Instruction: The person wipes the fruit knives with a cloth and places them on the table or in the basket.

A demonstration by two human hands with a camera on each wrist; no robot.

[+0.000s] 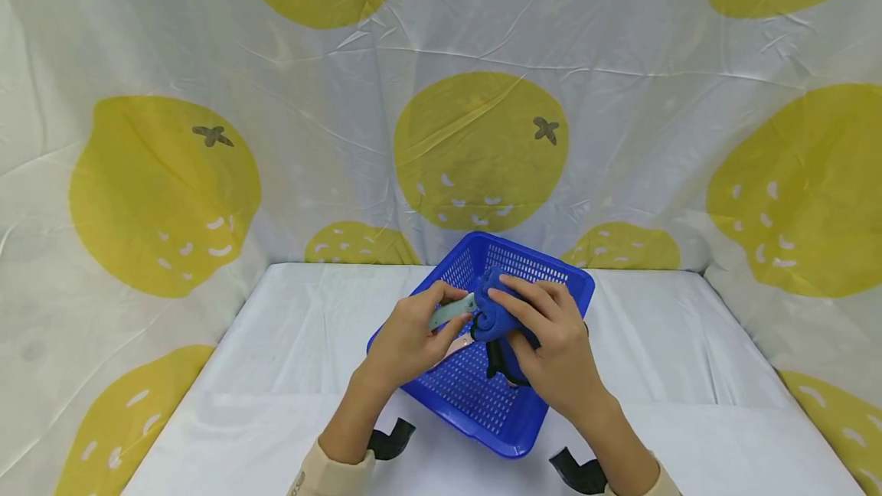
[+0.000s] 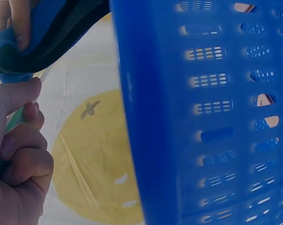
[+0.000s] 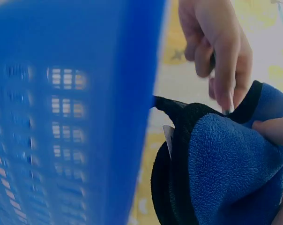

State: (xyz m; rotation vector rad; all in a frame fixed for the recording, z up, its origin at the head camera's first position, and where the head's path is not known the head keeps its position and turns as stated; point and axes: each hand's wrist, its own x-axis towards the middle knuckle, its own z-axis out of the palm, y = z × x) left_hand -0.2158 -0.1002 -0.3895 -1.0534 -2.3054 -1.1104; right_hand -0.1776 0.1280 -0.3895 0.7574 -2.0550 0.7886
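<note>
My left hand (image 1: 405,343) pinches a flat pale green strip (image 1: 451,311), which has a small hole near its far end. That end meets a bunched blue terry cloth with black edging (image 1: 493,316), held by my right hand (image 1: 561,350). Both hands are above a blue plastic basket (image 1: 475,396). In the right wrist view the cloth (image 3: 226,164) is folded over, and a pale tag (image 3: 168,137) sticks out at its black edge. The left wrist view shows the green strip (image 2: 15,119) mostly covered by curled fingers.
A pinkish-beige item (image 1: 460,344) lies inside the basket, partly hidden by the hands. The basket stands at an angle on a white-covered table (image 1: 303,350). A lemon-print curtain (image 1: 331,136) hangs behind and at both sides.
</note>
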